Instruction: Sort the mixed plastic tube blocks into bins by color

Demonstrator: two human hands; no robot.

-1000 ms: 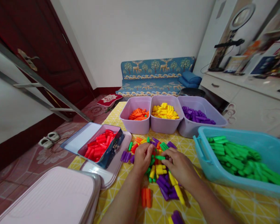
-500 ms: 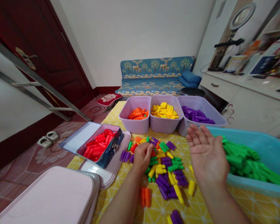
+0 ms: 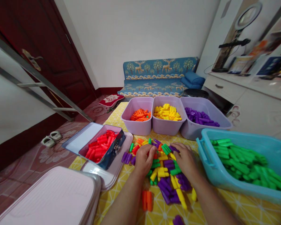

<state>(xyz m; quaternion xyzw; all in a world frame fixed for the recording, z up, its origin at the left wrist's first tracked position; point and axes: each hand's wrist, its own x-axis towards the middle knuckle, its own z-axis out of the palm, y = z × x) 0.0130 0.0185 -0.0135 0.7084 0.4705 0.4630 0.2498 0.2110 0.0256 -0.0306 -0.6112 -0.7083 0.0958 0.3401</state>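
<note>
Over the left side of a loose pile of coloured plastic pieces, my left hand is closed in a pinch; whatever is between its fingers is hidden. Across from it, my right hand reaches down at the pile's right side, its fingers and thumb curled around a purple plastic piece. Short ridged purple, yellow, green, orange and red pieces lie between and below both hands. An orange piece rests apart near my left forearm.
Lilac bins hold orange, yellow and purple pieces behind the pile. A turquoise bin of green pieces stands right. Left are an open tin of red pieces and pale pink lids. A patterned sofa stands beyond.
My right hand, palm up and open beside the turquoise bin before, has turned over and moved left onto the pile. My left hand stays nearly in place. The view has shifted slightly.
</note>
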